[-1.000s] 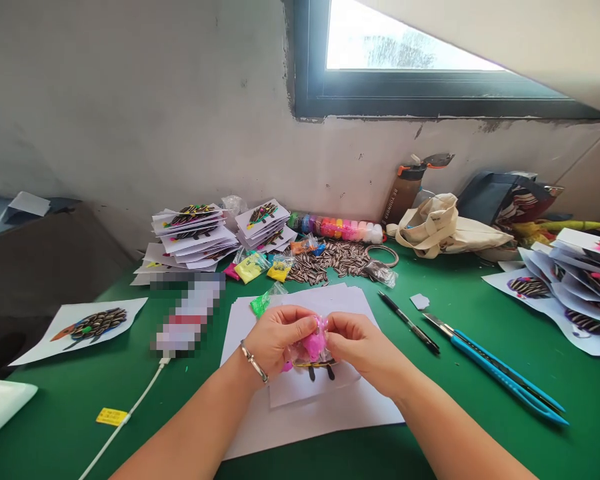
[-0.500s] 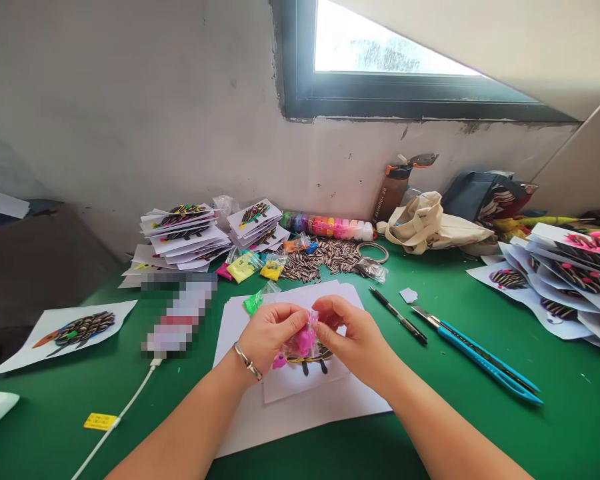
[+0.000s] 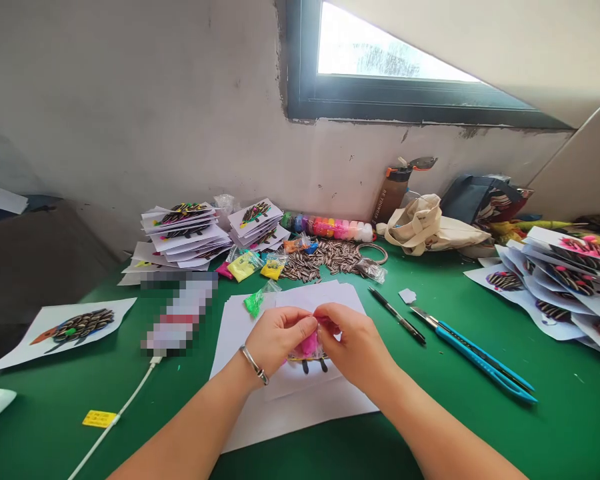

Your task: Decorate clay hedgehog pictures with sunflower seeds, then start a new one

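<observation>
Between my two hands is a small clear plastic bag [image 3: 310, 345] with bright pink clay in it. My left hand [image 3: 280, 337] pinches the bag's top edge from one side, a metal bangle at its wrist. From the other side my right hand [image 3: 349, 337] grips the same edge, fingers curled and partly hidden. Just below the bag lies a picture card [image 3: 295, 383], mostly covered, with dark legs and a yellow line showing. It rests on a stack of white paper [image 3: 260, 427]. A bag of green clay [image 3: 254, 303] lies at the paper's upper left.
Sunflower seeds [image 3: 330, 259], yellow clay bags [image 3: 245, 267] and a row of coloured clay tubs [image 3: 330, 227] lie behind. Card stacks stand left [image 3: 185, 233] and right [image 3: 575, 280]. A pen [image 3: 397, 315] and blue utility knife [image 3: 480, 357] are at right; a cable [image 3: 125, 407] runs left.
My hands have drawn closer together at the top of the pink clay bag, fingertips now nearly meeting. The bag hangs lower and covers more of the picture. The view has shifted slightly.
</observation>
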A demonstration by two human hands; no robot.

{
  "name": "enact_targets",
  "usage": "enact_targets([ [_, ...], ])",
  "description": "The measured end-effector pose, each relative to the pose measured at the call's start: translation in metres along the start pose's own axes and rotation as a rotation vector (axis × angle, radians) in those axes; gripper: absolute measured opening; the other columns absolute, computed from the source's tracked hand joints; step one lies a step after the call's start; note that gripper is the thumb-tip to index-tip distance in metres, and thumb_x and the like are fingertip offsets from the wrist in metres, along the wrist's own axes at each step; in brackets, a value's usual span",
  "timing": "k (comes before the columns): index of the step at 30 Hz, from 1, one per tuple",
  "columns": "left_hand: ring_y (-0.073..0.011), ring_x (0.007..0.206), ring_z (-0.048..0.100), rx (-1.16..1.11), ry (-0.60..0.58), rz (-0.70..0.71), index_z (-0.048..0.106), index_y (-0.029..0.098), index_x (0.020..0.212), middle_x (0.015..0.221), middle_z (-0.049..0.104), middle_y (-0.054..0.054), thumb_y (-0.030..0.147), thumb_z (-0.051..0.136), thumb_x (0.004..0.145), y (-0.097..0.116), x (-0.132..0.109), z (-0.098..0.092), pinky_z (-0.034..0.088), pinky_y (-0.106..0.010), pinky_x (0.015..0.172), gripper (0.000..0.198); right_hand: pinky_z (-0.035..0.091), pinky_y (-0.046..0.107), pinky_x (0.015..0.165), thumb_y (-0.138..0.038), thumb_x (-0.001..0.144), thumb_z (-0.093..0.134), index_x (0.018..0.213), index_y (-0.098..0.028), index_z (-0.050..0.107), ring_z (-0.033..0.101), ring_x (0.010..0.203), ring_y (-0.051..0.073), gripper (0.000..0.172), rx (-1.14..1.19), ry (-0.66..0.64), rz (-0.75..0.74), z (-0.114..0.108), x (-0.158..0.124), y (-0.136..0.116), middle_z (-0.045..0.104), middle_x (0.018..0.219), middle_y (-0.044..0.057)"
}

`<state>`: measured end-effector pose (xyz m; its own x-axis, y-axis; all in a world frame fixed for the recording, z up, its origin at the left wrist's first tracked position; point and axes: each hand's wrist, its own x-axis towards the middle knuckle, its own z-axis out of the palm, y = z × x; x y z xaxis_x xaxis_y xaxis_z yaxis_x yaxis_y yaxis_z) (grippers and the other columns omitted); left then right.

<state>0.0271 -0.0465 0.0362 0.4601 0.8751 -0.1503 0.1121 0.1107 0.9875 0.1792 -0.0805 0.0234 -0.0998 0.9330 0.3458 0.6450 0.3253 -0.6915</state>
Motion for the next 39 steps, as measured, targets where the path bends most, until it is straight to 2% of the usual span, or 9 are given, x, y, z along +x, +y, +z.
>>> enact_targets([
  [5, -0.0084, 0.049, 0.043, 0.000, 0.022, -0.024, 0.068, 0.014, 0.073, 0.054, 0.053, 0.003, 0.043, 0.064, 0.072, 0.000, 0.001, 0.002, 0.036, -0.020, 0.047, 0.029, 0.035, 0.022, 0.056, -0.016, 0.080, 0.047, 0.080, -0.019, 0.059, 0.049, 0.060, 0.012, 0.012, -0.129, 0.050, -0.005, 0.003, -0.002, -0.001, 0.058, 0.067, 0.000],
  [9, -0.0072, 0.045, 0.039, -0.016, 0.043, -0.045, 0.066, 0.014, 0.065, 0.048, 0.050, 0.004, 0.044, 0.065, 0.070, 0.001, 0.001, 0.003, 0.032, -0.019, 0.043, 0.030, 0.035, 0.022, 0.054, -0.014, 0.077, 0.046, 0.080, -0.020, 0.061, 0.047, 0.057, 0.011, 0.016, -0.061, 0.023, 0.062, 0.002, -0.001, -0.002, 0.057, 0.063, -0.001],
  [12, -0.0076, 0.044, 0.041, -0.054, 0.048, -0.055, 0.064, 0.013, 0.065, 0.048, 0.052, 0.003, 0.043, 0.067, 0.068, 0.000, 0.003, 0.002, 0.032, -0.020, 0.043, 0.030, 0.036, 0.021, 0.052, -0.014, 0.075, 0.046, 0.079, -0.021, 0.062, 0.047, 0.057, 0.010, 0.019, 0.112, -0.021, 0.157, -0.001, 0.002, -0.002, 0.057, 0.062, -0.002],
  [17, -0.0075, 0.045, 0.043, -0.118, 0.082, -0.067, 0.066, 0.011, 0.074, 0.050, 0.053, 0.003, 0.042, 0.070, 0.065, 0.000, 0.004, -0.003, 0.035, -0.020, 0.043, 0.032, 0.047, 0.025, 0.060, -0.022, 0.078, 0.047, 0.088, -0.019, 0.063, 0.058, 0.064, 0.013, 0.019, 0.580, -0.099, 0.365, -0.009, 0.008, 0.001, 0.063, 0.073, 0.000],
  [20, -0.0070, 0.046, 0.043, -0.146, 0.110, -0.064, 0.067, 0.010, 0.074, 0.050, 0.054, 0.002, 0.041, 0.072, 0.064, 0.001, 0.004, -0.006, 0.034, -0.019, 0.043, 0.033, 0.049, 0.028, 0.064, -0.027, 0.079, 0.053, 0.088, -0.017, 0.063, 0.061, 0.065, 0.015, 0.017, 0.715, -0.143, 0.394, -0.014, 0.011, 0.002, 0.065, 0.076, 0.003],
  [26, -0.0076, 0.045, 0.045, -0.202, 0.060, -0.096, 0.066, 0.011, 0.075, 0.051, 0.055, 0.002, 0.039, 0.073, 0.065, -0.002, 0.003, -0.007, 0.037, -0.020, 0.043, 0.031, 0.045, 0.024, 0.057, -0.028, 0.076, 0.059, 0.075, -0.017, 0.060, 0.054, 0.059, 0.011, 0.011, 0.691, -0.183, 0.383, -0.015, 0.010, 0.003, 0.057, 0.064, -0.001],
  [32, -0.0073, 0.045, 0.044, -0.225, 0.056, -0.099, 0.065, 0.012, 0.073, 0.050, 0.054, 0.002, 0.039, 0.074, 0.064, -0.003, 0.004, -0.007, 0.037, -0.019, 0.043, 0.031, 0.028, 0.019, 0.045, -0.032, 0.078, 0.060, 0.066, -0.018, 0.053, 0.036, 0.050, 0.006, 0.020, 0.574, -0.146, 0.374, -0.019, 0.011, 0.001, 0.042, 0.054, -0.006],
  [36, -0.0079, 0.045, 0.046, -0.216, 0.059, -0.108, 0.066, 0.011, 0.074, 0.052, 0.056, 0.001, 0.040, 0.074, 0.063, -0.003, 0.004, -0.007, 0.038, -0.020, 0.044, 0.031, 0.039, 0.022, 0.053, -0.030, 0.077, 0.060, 0.077, -0.018, 0.056, 0.047, 0.055, 0.008, 0.013, 0.770, -0.200, 0.388, -0.021, 0.010, 0.000, 0.052, 0.062, -0.004],
  [39, -0.0082, 0.046, 0.047, -0.212, 0.056, -0.098, 0.066, 0.012, 0.074, 0.053, 0.057, 0.001, 0.040, 0.074, 0.064, -0.002, 0.003, -0.007, 0.039, -0.020, 0.045, 0.031, 0.047, 0.029, 0.067, -0.031, 0.078, 0.060, 0.094, -0.018, 0.059, 0.058, 0.068, 0.013, 0.021, 0.864, -0.228, 0.413, -0.019, 0.010, 0.002, 0.061, 0.074, 0.001],
])
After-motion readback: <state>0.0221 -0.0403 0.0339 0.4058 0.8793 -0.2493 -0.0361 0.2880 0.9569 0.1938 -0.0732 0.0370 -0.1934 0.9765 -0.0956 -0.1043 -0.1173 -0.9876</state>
